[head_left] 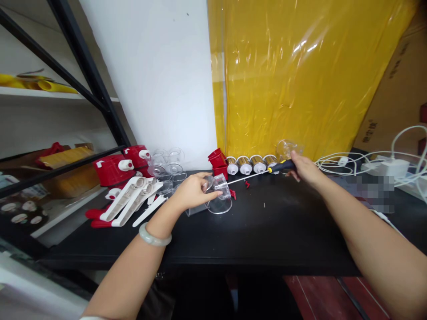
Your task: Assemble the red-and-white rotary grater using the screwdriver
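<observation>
My left hand [194, 192] is closed around a transparent plastic part [220, 186] with a round rim, low over the black table. In my right hand [303, 168] is a screwdriver [282, 166] with a black and yellow handle, fingers wrapped about its end. Its long thin shaft points left, and the tip reaches the transparent part; whether it sits inside cannot be made out. Small red plastic pieces [232, 194] lie just right of that part. Behind it stand red plastic parts [218, 162] and a row of several patterned cylinders with white ends [246, 165].
At the left are red housings [114, 170], white handles [128, 202] and transparent cups [167, 161]. Another transparent piece [286, 149] is behind my right hand. White cables and an adapter [395, 168] lie right. A black metal shelf frame [96, 89] borders the table's left.
</observation>
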{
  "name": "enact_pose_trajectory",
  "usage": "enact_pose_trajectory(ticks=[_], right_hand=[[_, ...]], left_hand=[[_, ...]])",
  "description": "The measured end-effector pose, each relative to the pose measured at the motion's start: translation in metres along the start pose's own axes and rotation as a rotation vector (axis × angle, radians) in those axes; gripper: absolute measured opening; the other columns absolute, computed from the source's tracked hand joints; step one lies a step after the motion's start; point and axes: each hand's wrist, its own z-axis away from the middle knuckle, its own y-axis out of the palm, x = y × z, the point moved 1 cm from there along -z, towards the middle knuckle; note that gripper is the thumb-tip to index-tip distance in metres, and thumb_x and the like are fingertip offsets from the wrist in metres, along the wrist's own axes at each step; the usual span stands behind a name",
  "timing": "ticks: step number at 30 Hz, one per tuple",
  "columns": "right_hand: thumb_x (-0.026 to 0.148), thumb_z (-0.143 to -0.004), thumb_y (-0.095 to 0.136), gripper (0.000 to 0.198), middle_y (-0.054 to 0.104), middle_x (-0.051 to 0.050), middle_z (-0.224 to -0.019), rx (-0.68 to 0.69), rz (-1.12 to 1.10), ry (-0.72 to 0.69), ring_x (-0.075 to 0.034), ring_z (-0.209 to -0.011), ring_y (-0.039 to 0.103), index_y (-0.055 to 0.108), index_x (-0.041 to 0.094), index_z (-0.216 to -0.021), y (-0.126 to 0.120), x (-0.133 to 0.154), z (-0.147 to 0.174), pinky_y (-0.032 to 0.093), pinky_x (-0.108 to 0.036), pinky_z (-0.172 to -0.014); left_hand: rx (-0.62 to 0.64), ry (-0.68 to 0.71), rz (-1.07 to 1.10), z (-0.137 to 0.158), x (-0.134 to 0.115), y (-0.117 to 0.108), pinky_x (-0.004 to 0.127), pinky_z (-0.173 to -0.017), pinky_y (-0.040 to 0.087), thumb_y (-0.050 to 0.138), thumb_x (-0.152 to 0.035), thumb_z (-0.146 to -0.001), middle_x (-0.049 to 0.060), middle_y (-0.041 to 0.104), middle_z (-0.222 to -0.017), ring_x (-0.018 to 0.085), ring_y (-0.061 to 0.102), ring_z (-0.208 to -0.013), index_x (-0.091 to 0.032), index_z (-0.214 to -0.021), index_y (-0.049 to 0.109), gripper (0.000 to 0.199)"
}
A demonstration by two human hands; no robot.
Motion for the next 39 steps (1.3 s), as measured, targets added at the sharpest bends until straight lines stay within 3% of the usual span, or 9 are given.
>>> enact_pose_trajectory(ticks=[3,6,12,16,20,22,28,34,39], right_hand=[[0.06,-0.084,0.06,0.038,0.07,-0.003,-0.063,0.049,-0.215,0.065,-0.021,-0.054,0.068,0.058,0.023,-0.08,0.004,0.002,0.0,0.057,-0.034,-0.054],[0.041,-0.077,0.07,0.024,0.076,-0.003,-0.085,0.087,-0.401,0.065,-0.022,-0.073,0.074,0.058,0.025,-0.091,0.009,0.005,0.004,0.059,-0.035,-0.061],[0.055,-0.085,0.063,0.035,0.044,0.006,-0.036,-0.043,-0.16,0.107,-0.008,-0.025,0.034,0.061,0.02,-0.077,0.016,-0.002,0.005,0.027,-0.02,-0.029],[0.038,-0.087,0.056,0.016,0.068,-0.002,-0.063,-0.055,-0.472,0.144,-0.019,-0.056,0.067,0.058,0.023,-0.081,0.023,0.001,-0.002,0.056,-0.032,-0.051],[0.018,-0.075,0.066,0.019,0.074,-0.005,-0.085,-0.005,-0.692,0.131,-0.023,-0.084,0.074,0.055,0.025,-0.089,0.032,0.01,-0.01,0.061,-0.041,-0.072],[0.018,-0.075,0.07,0.022,0.073,-0.003,-0.081,-0.092,-0.662,0.095,-0.021,-0.079,0.073,0.055,0.025,-0.089,0.039,0.011,-0.012,0.061,-0.037,-0.071],[0.055,-0.084,0.062,0.035,0.054,0.004,-0.051,-0.547,-0.406,0.024,-0.014,-0.046,0.057,0.053,0.024,-0.072,0.057,0.005,-0.004,0.047,-0.024,-0.042],[0.024,-0.082,0.054,0.01,0.072,-0.006,-0.089,-0.292,-0.819,0.039,-0.022,-0.086,0.072,0.055,0.024,-0.092,0.061,0.011,0.002,0.061,-0.039,-0.069],[0.027,-0.075,0.076,0.023,0.067,0.0,-0.079,-0.382,-0.711,-0.019,-0.017,-0.077,0.069,0.057,0.025,-0.088,0.06,0.004,0.003,0.059,-0.032,-0.066]], left_hand=[[-0.012,-0.004,0.002,0.0,-0.001,0.0,0.036,-0.088,0.054,0.068,-0.059,-0.079,0.013,0.072,-0.114,0.029,0.069,-0.108,-0.021,-0.047,0.04,0.057],[-0.005,-0.013,0.002,0.0,-0.002,-0.001,0.036,-0.089,0.054,0.069,-0.059,-0.078,0.012,0.072,-0.114,0.028,0.07,-0.106,-0.021,-0.047,0.04,0.057],[0.005,-0.009,-0.004,-0.001,-0.005,-0.002,0.034,-0.086,0.053,0.067,-0.058,-0.079,0.013,0.072,-0.116,0.029,0.066,-0.114,-0.021,-0.048,0.04,0.055],[-0.007,-0.027,-0.002,0.0,-0.006,-0.003,0.034,-0.081,0.053,0.068,-0.058,-0.078,0.012,0.071,-0.119,0.029,0.068,-0.109,-0.021,-0.048,0.039,0.055],[0.001,-0.025,-0.011,0.001,-0.007,-0.003,0.035,-0.081,0.053,0.065,-0.061,-0.079,0.012,0.071,-0.118,0.028,0.07,-0.102,-0.02,-0.047,0.04,0.057],[-0.003,-0.028,-0.024,0.0,-0.007,-0.003,0.035,-0.08,0.053,0.064,-0.062,-0.079,0.012,0.071,-0.118,0.027,0.071,-0.098,-0.02,-0.047,0.039,0.059],[-0.024,-0.02,-0.016,0.0,-0.007,-0.002,0.034,-0.076,0.053,0.066,-0.061,-0.078,0.01,0.072,-0.115,0.027,0.071,-0.095,-0.02,-0.048,0.039,0.058],[-0.009,-0.009,-0.026,0.0,-0.004,-0.002,0.033,-0.077,0.053,0.066,-0.06,-0.079,0.01,0.073,-0.112,0.028,0.07,-0.104,-0.021,-0.046,0.037,0.059],[-0.001,-0.024,-0.019,-0.001,-0.005,-0.002,0.035,-0.076,0.052,0.065,-0.06,-0.079,0.01,0.071,-0.119,0.027,0.071,-0.098,-0.02,-0.047,0.037,0.059]])
